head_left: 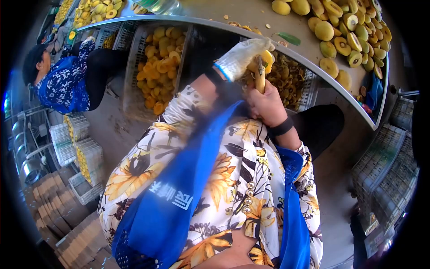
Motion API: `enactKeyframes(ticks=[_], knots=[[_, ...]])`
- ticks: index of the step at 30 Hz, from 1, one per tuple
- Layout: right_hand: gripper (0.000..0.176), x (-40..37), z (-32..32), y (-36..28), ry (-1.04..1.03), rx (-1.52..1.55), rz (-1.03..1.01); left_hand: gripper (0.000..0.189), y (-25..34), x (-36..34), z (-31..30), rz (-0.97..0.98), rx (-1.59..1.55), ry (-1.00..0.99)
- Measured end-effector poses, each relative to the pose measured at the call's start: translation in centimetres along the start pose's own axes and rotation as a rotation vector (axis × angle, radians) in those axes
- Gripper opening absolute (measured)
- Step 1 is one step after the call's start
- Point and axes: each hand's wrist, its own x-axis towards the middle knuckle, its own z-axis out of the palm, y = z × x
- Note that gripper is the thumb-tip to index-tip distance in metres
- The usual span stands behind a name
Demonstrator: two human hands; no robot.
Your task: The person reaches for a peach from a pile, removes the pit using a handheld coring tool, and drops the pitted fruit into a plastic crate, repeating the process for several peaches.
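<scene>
My left hand (244, 56), in a white glove with a blue cuff, is closed around a piece of yellow fruit (268, 61), which looks like a peach half. Just below it my bare right hand (268, 105) grips a tool with a light wooden handle (260, 80). The tool's upper end meets the fruit; its working tip is hidden by the glove and fruit. Both hands are close together in front of my chest, above a crate of brownish fruit scraps (286, 83).
A metal-edged table (251, 29) carries a heap of halved yellow fruit (351, 38) and a green leaf (289, 38). To the left stands a crate of orange fruit halves (159, 67). A co-worker (65, 83) sits further left. Stacked crates (385, 166) stand at right, cardboard (60, 201) lower left.
</scene>
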Motion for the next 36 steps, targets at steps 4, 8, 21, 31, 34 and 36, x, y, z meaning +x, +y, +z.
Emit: enactKeyframes(ticks=[4, 8, 21, 31, 34, 36], knots=[[0.009, 0.4, -0.1, 0.6, -0.064, -0.04, -0.054, 0.031, -0.1, -0.9, 0.4, -0.072, -0.188, -0.011], [0.009, -0.6, -0.2, -0.3, -0.139, 0.14, 0.085, 0.022, -0.8, -1.0, 1.0, 0.061, -0.116, 0.229], [0.008, -0.2, -0.2, 1.3, -0.126, 0.048, 0.049, 0.034, -1.6, -1.4, 1.2, -0.09, -0.239, 0.134], [0.026, 0.6, 1.6, 0.3, 0.288, -1.012, -0.445, 0.031, -4.5, 0.8, -1.5, 0.114, -0.337, 0.314], [0.021, 2.0, 0.4, 2.1, 0.27, -0.94, -0.642, 0.029, -2.7, -0.4, -0.4, 0.108, -0.326, 0.357], [0.017, 1.7, -0.5, 1.8, -0.049, -0.372, -0.253, 0.027, -1.7, -1.2, 0.3, 0.271, -0.071, 0.389]])
